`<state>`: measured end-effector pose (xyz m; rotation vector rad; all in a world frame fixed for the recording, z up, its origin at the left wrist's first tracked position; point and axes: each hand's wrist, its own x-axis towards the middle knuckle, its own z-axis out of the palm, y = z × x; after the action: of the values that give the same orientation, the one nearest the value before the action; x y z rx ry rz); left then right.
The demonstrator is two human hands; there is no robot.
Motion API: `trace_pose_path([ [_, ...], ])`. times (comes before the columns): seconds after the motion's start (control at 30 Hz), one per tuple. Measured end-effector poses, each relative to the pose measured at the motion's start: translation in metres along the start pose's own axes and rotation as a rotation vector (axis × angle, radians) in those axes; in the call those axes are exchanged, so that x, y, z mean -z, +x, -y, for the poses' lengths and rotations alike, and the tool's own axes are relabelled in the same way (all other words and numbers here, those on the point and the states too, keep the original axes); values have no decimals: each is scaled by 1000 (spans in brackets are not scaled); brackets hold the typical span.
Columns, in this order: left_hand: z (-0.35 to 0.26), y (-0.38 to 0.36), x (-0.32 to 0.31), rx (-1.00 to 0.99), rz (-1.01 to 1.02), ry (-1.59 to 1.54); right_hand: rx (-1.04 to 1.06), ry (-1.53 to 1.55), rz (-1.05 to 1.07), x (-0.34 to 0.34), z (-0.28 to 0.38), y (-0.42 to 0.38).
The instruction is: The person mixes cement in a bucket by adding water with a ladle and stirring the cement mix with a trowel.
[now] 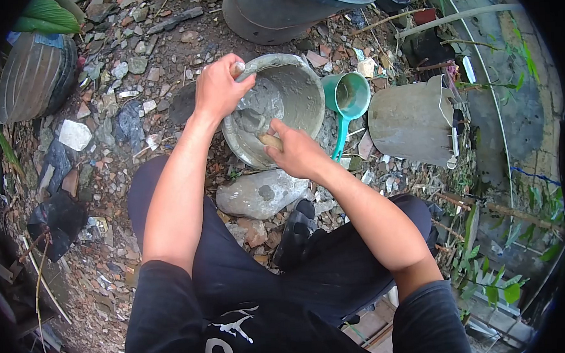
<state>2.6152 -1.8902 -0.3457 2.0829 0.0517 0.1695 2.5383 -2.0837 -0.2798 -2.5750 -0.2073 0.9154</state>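
Note:
A cement-caked bucket (307,89) stands tilted on the rubble, with wet grey cement (262,97) inside. My right hand (297,151) is closed around the wooden handle of a trowel (269,141), whose coated blade reaches into the cement. At the bucket's left rim, my left hand (217,90) is closed on a short handle (237,69); only its rounded end shows, and the rest is hidden. Just right of the bucket sits a green dipper (342,119) with a little murky content, its handle pointing toward me.
A large stone (261,193) lies in front of the bucket. Behind stands a big dark tub (268,17). To the right is a broken grey pot (410,122); a ribbed pot (38,77) lies at far left. Rubble (99,218) covers the ground.

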Motion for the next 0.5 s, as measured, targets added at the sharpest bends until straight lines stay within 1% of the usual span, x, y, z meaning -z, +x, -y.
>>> trace_pose_path([
  [0.03, -1, 0, 0, 12, 7, -6, -1, 3, -1, 0, -3, 3],
  [0.07, 0, 0, -1, 11, 11, -6, 21, -26, 44, 2, -9, 9],
  [0.1, 3, 0, -2, -10, 9, -2, 44, -55, 88, 4, -16, 14],
  [0.13, 3, 1, -1, -32, 5, 3, 42, -52, 85, 7, -23, 20],
  [0.2, 2, 0, 0, -25, 15, 0, -53, -154, 90, 15, -31, 31],
  [0.23, 2, 0, 1, -12, 24, -8, -53, -153, 88, 17, -31, 34],
  [0.3, 5, 0, -2, -46, 10, -16, -144, -211, -66, 20, -33, 36],
  [0.33, 7, 0, -3, -79, -5, -23, -145, -213, -64, 21, -33, 36],
  [0.4, 9, 0, -4, -73, -3, -32, -57, -219, -203, 22, -35, 35],
  [0.43, 10, 0, -4, -71, 1, -37, -56, -220, -204, 22, -35, 35],
  [0.5, 9, 0, -4, -71, -15, -24, 32, -327, -228, 20, -35, 32],
])
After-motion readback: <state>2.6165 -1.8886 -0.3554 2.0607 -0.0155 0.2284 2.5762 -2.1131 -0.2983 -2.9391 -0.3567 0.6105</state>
